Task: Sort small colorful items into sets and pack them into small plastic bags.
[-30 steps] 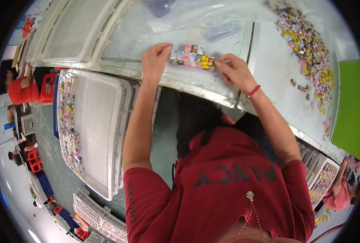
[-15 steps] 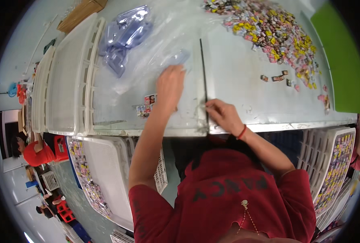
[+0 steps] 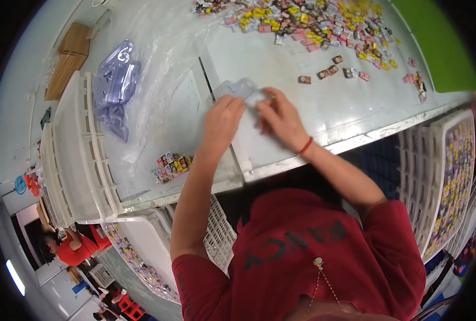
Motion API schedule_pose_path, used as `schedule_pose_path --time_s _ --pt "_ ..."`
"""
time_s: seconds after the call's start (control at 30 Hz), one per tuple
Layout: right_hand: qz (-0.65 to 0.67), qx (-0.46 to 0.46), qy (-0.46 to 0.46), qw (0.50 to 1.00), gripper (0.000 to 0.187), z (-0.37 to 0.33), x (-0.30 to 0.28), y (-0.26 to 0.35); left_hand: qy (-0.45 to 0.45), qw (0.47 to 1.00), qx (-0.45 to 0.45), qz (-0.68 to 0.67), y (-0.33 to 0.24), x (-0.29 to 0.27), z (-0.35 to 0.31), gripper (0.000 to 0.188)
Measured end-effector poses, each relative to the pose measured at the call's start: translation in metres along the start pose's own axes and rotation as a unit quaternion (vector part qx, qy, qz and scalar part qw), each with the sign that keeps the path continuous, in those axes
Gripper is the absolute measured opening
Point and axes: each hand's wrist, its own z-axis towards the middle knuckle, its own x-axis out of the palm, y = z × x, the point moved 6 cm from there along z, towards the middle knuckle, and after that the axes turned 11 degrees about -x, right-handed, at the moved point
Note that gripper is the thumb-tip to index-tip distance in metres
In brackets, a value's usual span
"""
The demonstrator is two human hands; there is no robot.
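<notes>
A clear moulded plastic shell (image 3: 240, 87) is between my two hands, above the table. My left hand (image 3: 223, 122) is closed on its near left side, fingers pressed together. At the shell's right edge, my right hand (image 3: 284, 122) pinches with thumb and index finger; its other fingers are curled and slightly blurred, and something dark and small shows beneath them. Left of my left forearm, a tight cluster of small colourful packs (image 3: 169, 168) lies on the table (image 3: 323, 115). Further left is a stack of bluish clear shells (image 3: 117, 83) on a thin plastic sheet (image 3: 158, 69).
A wide heap of small wrapped packs (image 3: 307, 27) covers the far table, with several loose ones (image 3: 328, 71) nearer. White plastic trays (image 3: 69, 155) stand along the left; filled crates (image 3: 446, 187) are below right. A green board (image 3: 436, 43) borders the right. Another person in red (image 3: 75, 249) sits far left.
The view has turned, shifting the table contents leftward. My left hand has brought the clear shell rightward across the table seam, and my right hand has risen from the table edge to meet it.
</notes>
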Motion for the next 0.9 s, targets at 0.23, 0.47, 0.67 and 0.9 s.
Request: schedule_pose_path --time_s 0.23,0.47,0.67,0.9 --pt "-0.034 0.055 0.045 0.997 0.047 0.012 -0.008 -0.007 0.042 0.992 -0.068 -0.094 0.012 0.008 0.003 0.015" --pt "-0.02 0.076 0.041 0.996 0.045 0.014 -0.007 -0.007 0.067 0.982 -0.093 -0.151 0.022 0.006 0.005 0.015" --pt "-0.017 0.098 0.03 0.995 0.041 0.017 -0.003 -0.008 0.058 0.997 -0.041 -0.031 0.018 0.006 0.002 0.015" --pt "-0.049 0.083 0.059 0.994 0.035 0.019 0.001 -0.012 0.009 0.99 0.002 0.137 0.005 0.008 -0.006 0.011"
